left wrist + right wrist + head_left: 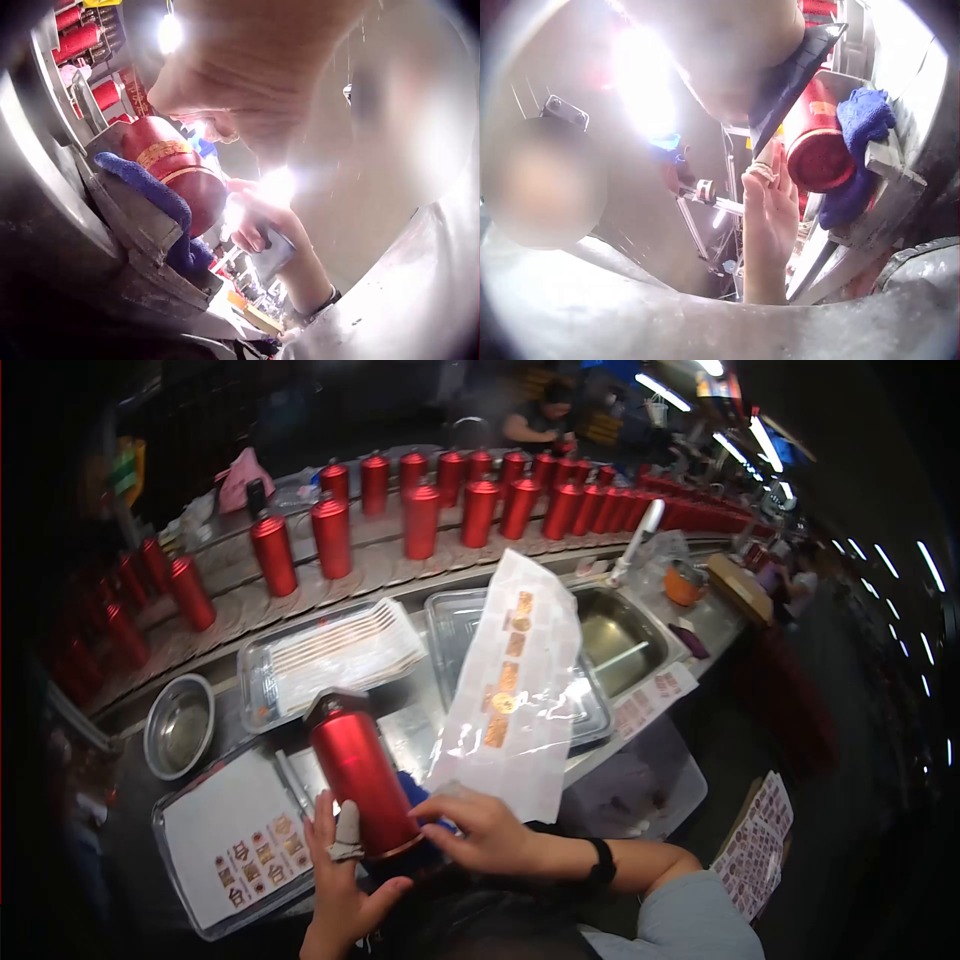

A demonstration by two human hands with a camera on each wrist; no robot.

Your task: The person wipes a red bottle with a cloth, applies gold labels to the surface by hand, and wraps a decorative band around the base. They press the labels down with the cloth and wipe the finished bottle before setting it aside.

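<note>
A red metal bottle lies tilted in front of the person, its base towards them. Gold lettering and a gold band run round it near the base. Blue cloth pads the support under it. Along the bottle's left side the left hand rests with fingers extended, one fingertip wrapped in a pale cover. At the right of the base is the right hand, fingers bent. Between its fingers it holds a dark flat piece like a scraper, mostly hidden in the head view.
A white decal sheet with gold prints overlaps a clear tray. Another tray holds printed decals at left, near a metal bowl. Behind stand rows of red bottles. A sink is at right.
</note>
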